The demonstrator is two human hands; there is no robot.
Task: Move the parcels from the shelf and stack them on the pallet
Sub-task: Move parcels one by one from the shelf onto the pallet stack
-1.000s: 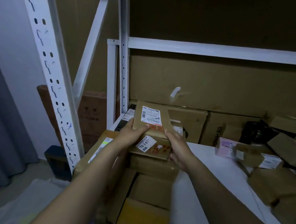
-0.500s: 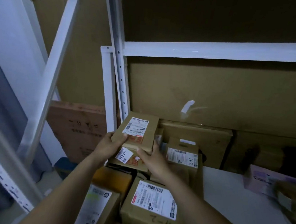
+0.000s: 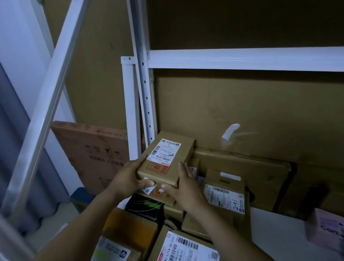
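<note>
A small brown parcel (image 3: 165, 158) with a white shipping label lies on a second flat parcel (image 3: 161, 195), and I hold the pair in front of me. My left hand (image 3: 130, 178) grips their left side with the thumb curled over the near edge. On the right side my right hand (image 3: 184, 189) grips them, thumb on the near edge too. Below my hands more labelled parcels are piled: a large one (image 3: 185, 257) at the bottom, one marked "2-H" (image 3: 224, 196) to the right. The pallet is hidden from view.
The white shelf board (image 3: 295, 245) runs to the right and bears a pink box (image 3: 330, 229). White perforated uprights (image 3: 147, 98) and a crossbeam (image 3: 259, 58) frame the shelf. Cardboard sheets line the back. A reddish carton (image 3: 98, 154) leans behind the frame at the left.
The two parcels stay in both hands and have shifted slightly left as the view turned left and closer. My thumbs now press the near edge of the pair.
</note>
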